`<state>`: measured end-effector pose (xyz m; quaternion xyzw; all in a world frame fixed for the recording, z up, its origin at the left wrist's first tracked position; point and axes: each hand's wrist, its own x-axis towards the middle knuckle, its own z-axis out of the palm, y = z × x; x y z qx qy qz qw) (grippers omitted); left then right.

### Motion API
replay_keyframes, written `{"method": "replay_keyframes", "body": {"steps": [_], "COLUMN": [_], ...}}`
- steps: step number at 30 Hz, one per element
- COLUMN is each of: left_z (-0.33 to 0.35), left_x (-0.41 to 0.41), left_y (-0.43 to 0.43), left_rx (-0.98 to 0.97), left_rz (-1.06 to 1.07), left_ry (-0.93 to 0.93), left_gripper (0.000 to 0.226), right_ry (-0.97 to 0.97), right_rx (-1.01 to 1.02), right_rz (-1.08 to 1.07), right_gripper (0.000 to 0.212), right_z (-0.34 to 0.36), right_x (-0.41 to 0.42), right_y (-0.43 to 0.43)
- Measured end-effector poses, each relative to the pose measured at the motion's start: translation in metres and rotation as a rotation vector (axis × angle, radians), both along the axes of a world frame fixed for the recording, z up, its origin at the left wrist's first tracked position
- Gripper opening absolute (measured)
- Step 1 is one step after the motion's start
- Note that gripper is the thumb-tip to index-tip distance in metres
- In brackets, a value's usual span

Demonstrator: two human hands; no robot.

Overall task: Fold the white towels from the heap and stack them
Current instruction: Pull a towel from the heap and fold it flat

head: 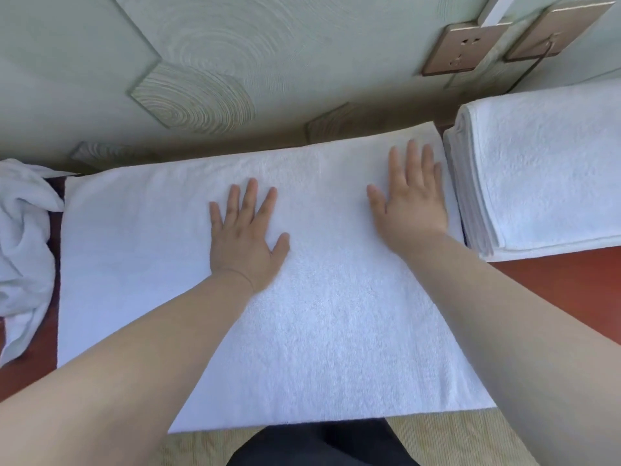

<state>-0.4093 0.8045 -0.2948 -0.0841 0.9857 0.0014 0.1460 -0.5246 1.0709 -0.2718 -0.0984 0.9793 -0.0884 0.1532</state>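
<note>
Through the head camera, a white towel [336,314] is lying spread flat across the red-brown table [564,287], covering most of its middle. The left hand [245,243] is pressing palm-down near the towel's centre, fingers straight and spread apart, gripping nothing. The right hand [411,203] is resting flat as well, fingers extended, close to the towel's far right corner. Just beside that corner a stack of folded towels [544,169] is sitting on the table's right end, while the crumpled heap [23,237] is slumping at the left edge. Two brass-coloured sockets [467,50] are showing on the pale green wall behind.
</note>
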Motion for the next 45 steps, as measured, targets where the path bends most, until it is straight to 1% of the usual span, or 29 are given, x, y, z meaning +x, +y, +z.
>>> {"method": "replay_keyframes", "body": {"steps": [1,3,4,5,7,11,14,15,17,19,20,22,23,25,27,29,33,37,40,43,45], "left_z": [0.0,0.0,0.0,-0.001,-0.001,-0.003,0.0,0.001,0.01,0.021,0.026,0.032,0.032,0.022,0.01,0.006,0.008,0.013,0.02,0.022,0.023], "left_x": [0.001,0.0,0.001,0.001,0.001,0.003,0.004,0.005,0.011,0.033,0.052,0.107,0.142,0.208,0.243,0.248,0.245,0.248,0.268,0.311,0.347], "left_y": [0.0,-0.001,-0.001,0.0,0.0,-0.001,0.001,0.002,0.006,0.013,0.019,0.035,0.041,0.04,0.028,0.021,0.024,0.02,0.003,-0.027,-0.044], "left_rx": [0.011,0.045,0.057,0.059,0.05,0.026,0.04,0.046,0.114,0.254,0.321,0.386,0.374,0.252,0.106,0.07,0.066,0.102,0.149,0.167,0.2], "left_rz": [0.004,0.017,0.021,0.02,0.009,-0.001,-0.005,-0.012,-0.01,0.006,-0.008,-0.098,-0.145,-0.188,-0.175,-0.156,-0.162,-0.142,-0.051,0.15,0.307], "left_ry": [0.009,0.027,0.033,0.042,0.051,0.052,0.057,0.068,0.121,0.205,0.229,0.189,0.132,-0.005,-0.085,-0.095,-0.081,-0.112,-0.155,-0.172,-0.18], "left_gripper": [0.079,0.079,0.079,0.079,0.078,0.076,0.074,0.072,0.069,0.065,0.064,0.064,0.065,0.07,0.073,0.073,0.072,0.071,0.069,0.071,0.073], "right_ry": [0.003,-0.053,-0.084,-0.102,-0.087,-0.034,-0.048,-0.049,-0.028,-0.033,-0.042,-0.073,-0.076,-0.068,-0.065,-0.074,-0.121,-0.22,-0.286,-0.313,-0.269], "right_rx": [-0.031,-0.085,-0.079,-0.053,0.011,0.121,0.124,0.104,0.048,0.009,0.012,0.045,0.081,0.136,0.148,0.159,0.187,0.142,0.119,0.095,0.034], "right_rz": [0.087,0.262,0.308,0.308,0.244,0.107,0.055,0.066,0.184,0.309,0.32,0.285,0.271,0.21,0.1,0.016,-0.056,-0.288,-0.323,-0.322,-0.362], "right_gripper": [0.076,0.075,0.074,0.073,0.072,0.074,0.078,0.079,0.076,0.074,0.074,0.075,0.075,0.075,0.075,0.075,0.073,0.078,0.082,0.083,0.08], "right_z": [0.006,0.011,0.009,0.003,-0.007,-0.015,-0.008,-0.002,0.011,0.013,0.009,-0.001,-0.005,-0.01,-0.01,-0.008,-0.002,0.008,0.019,0.026,0.029], "right_x": [0.021,0.069,0.091,0.108,0.121,0.113,0.117,0.126,0.156,0.195,0.211,0.228,0.232,0.234,0.234,0.244,0.284,0.316,0.325,0.33,0.338], "right_y": [-0.014,-0.039,-0.044,-0.04,-0.013,0.05,0.057,0.049,0.027,0.011,0.01,0.027,0.039,0.061,0.078,0.092,0.097,0.087,0.1,0.115,0.117]}}
